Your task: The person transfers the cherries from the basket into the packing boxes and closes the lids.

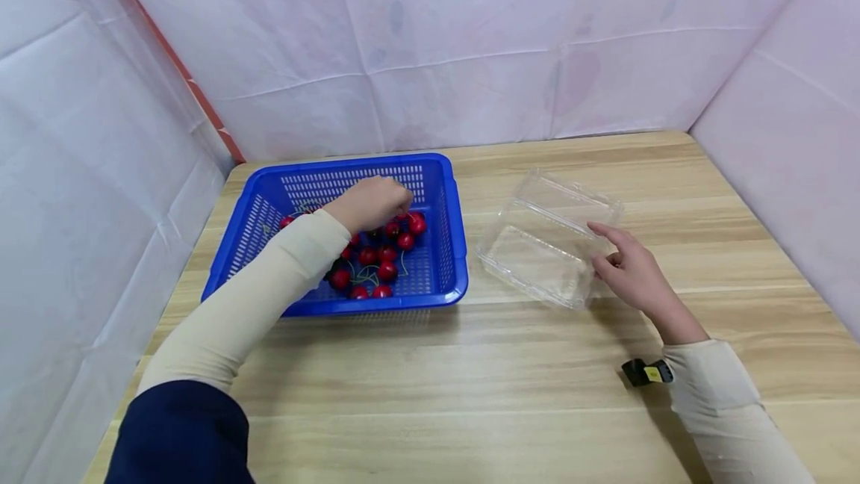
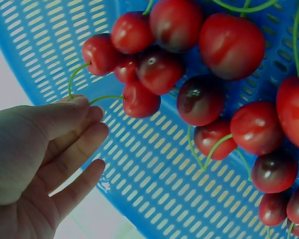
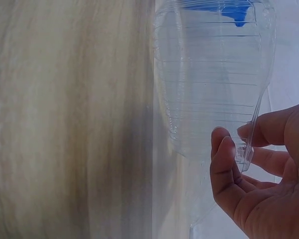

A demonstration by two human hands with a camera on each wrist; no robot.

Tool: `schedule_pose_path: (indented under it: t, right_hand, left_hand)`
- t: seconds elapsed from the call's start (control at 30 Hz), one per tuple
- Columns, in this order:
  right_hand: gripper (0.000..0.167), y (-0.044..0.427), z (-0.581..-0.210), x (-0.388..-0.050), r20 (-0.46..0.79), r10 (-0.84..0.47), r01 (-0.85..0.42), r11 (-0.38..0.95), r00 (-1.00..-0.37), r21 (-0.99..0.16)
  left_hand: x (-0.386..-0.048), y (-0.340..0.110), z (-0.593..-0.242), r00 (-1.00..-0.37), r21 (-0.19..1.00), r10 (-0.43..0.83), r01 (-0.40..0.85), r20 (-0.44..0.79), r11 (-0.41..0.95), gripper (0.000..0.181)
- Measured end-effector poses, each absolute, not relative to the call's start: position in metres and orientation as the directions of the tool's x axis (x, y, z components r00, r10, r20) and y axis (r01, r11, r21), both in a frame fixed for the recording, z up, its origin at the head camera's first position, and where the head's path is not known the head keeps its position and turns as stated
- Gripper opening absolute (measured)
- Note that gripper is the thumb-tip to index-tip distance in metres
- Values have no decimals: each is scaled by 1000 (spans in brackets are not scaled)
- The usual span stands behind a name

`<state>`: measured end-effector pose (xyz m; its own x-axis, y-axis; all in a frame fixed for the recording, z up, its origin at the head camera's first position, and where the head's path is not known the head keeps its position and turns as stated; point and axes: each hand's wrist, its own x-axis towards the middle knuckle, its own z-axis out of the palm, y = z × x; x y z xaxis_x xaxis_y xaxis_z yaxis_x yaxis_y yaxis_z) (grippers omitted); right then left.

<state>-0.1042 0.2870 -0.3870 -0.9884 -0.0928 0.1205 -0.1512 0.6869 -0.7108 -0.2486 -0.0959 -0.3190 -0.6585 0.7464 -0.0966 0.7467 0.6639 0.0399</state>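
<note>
My left hand (image 1: pixel 372 204) reaches into a blue plastic basket (image 1: pixel 459 275) of red cherries (image 1: pixel 387 271). In the left wrist view, its thumb and forefinger pinch at the green stem ends of a cherry (image 2: pixel 100 55) and a lower cherry (image 2: pixel 141 100); whether both stems are gripped is hard to tell. To the right, an opened clear plastic clamshell box (image 1: pixel 534 249) lies on the table. My right hand (image 1: pixel 631 271) holds that box by its near right edge, with thumb and fingers on either side of the rim in the right wrist view.
The wooden table (image 1: pixel 430 402) carries the basket at left and the box beside it at right. Pale cloth walls (image 1: pixel 463 43) enclose its back and sides. A small black device with a yellow label (image 1: pixel 652 373) is at my right wrist.
</note>
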Motion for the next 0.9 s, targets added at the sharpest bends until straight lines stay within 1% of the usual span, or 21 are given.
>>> schedule_pose_path:
  t: [0.2, 0.3, 0.53, 0.67, 0.77, 0.9]
  right_hand:
    - [50, 288, -387, -105, 122, -99, -157, 686, -988, -710]
    - [50, 288, -387, -105, 123, -102, -160, 689, -987, -707]
    - [47, 289, -385, -106, 117, -111, -161, 702, -987, -694]
    - [42, 290, -383, -106, 123, -100, -158, 704, -987, -692]
    - [41, 290, -381, -105, 119, -81, -141, 700, -990, -700]
    - [40, 290, -380, -105, 103, -59, -115, 695, -993, -710]
  left_hand:
    - [-247, -97, -307, -663, 64, 745, 743, -67, 667, 15]
    - [-244, -99, -303, -666, 75, 745, 742, -33, 666, 15]
    - [-237, -105, -291, -652, 59, 756, 758, 55, 650, 15]
    - [-233, -104, -280, -627, 78, 768, 779, 130, 623, 14]
    - [-228, -100, -271, -602, 99, 772, 797, 205, 595, 11]
    - [-218, -88, -258, -564, 112, 769, 822, 303, 558, 13]
